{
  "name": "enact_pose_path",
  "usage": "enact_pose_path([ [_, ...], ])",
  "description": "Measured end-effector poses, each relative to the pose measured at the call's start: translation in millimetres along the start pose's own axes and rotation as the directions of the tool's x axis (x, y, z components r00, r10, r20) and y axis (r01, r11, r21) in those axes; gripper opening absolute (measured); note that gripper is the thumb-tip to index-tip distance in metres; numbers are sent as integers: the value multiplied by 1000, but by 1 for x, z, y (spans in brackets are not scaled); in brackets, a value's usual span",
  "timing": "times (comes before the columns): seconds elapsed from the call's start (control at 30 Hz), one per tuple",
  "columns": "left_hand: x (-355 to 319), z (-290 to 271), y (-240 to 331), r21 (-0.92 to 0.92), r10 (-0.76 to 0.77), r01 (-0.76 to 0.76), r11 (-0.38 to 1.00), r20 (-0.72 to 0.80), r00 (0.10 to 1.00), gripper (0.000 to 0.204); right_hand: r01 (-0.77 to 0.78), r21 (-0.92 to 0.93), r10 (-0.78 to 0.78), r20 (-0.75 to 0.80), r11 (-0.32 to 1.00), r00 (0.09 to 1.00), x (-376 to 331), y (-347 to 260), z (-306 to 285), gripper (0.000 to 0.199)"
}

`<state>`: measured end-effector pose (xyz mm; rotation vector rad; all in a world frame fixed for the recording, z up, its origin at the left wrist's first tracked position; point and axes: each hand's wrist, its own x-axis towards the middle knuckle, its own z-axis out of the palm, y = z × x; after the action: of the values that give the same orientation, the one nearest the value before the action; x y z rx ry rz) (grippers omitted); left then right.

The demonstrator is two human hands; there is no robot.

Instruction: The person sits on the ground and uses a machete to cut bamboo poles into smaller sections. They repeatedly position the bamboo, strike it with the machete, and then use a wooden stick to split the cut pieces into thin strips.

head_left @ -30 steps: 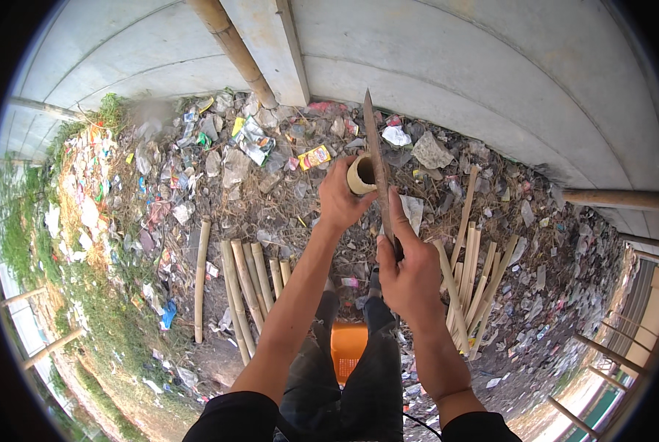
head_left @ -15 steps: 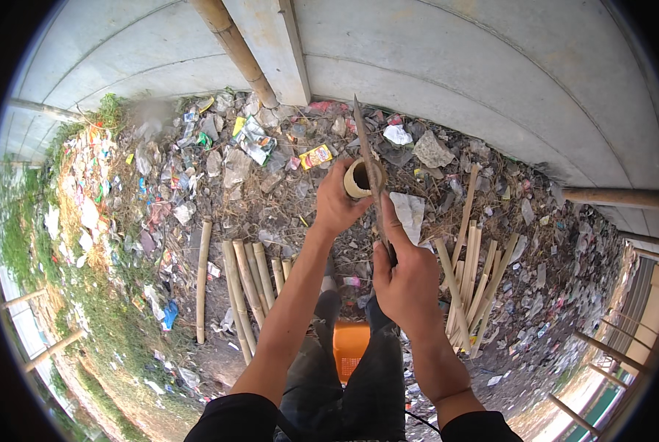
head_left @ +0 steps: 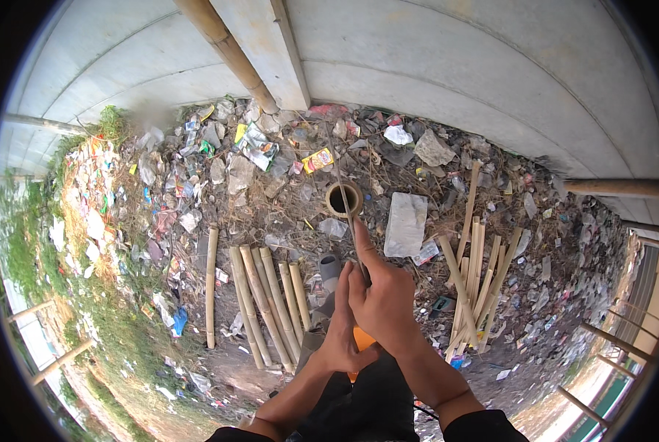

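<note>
My right hand (head_left: 384,298) is wrapped round the handle of a machete, its index finger stretched along the blade (head_left: 347,195). The thin blade points away from me and crosses over the open top of a bamboo piece (head_left: 334,200). This piece shows its round rim and dark hollow end-on; its lower part is hidden. Whether the blade touches the rim I cannot tell. My left hand (head_left: 340,335) is beside the right one, fingers straight and pointing forward, thumb apart, holding nothing. The machete's handle is mostly hidden in my right hand.
Split bamboo pieces (head_left: 480,283) lie piled at right, with bamboo lengths (head_left: 274,302) at left. A flat pale slab (head_left: 405,225) lies right of the bamboo piece. Litter and rubble cover the ground up to a concrete wall (head_left: 447,81). Something orange (head_left: 362,339) shows between my legs.
My left hand has let go of the bamboo piece and drawn back toward me, beside my right hand. The bamboo piece now sits lower and slightly left. The blade has tilted left.
</note>
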<state>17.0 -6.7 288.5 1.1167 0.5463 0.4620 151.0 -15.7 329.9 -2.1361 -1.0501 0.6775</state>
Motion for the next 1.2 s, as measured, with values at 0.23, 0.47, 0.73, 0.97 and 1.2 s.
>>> enact_pose_path([
  [0.23,-22,20,8,191,-19,42,981,-120,993,103,-51,-62,54,55,997,997,-12,-18,0,69],
  [0.47,-22,30,18,729,152,-66,681,-54,987,55,-90,-66,97,127,994,987,-22,-7,10,69],
  [0.73,-19,34,5,443,-88,252,860,-359,929,34,63,134,-74,81,989,994,-36,15,-20,60],
  [0.97,-3,59,14,264,-323,510,819,-522,790,31,-12,12,10,145,1000,989,-52,108,-28,48],
  [1.2,5,60,22,438,-323,617,654,-576,751,26,-187,-96,204,218,978,955,-92,242,-12,49],
])
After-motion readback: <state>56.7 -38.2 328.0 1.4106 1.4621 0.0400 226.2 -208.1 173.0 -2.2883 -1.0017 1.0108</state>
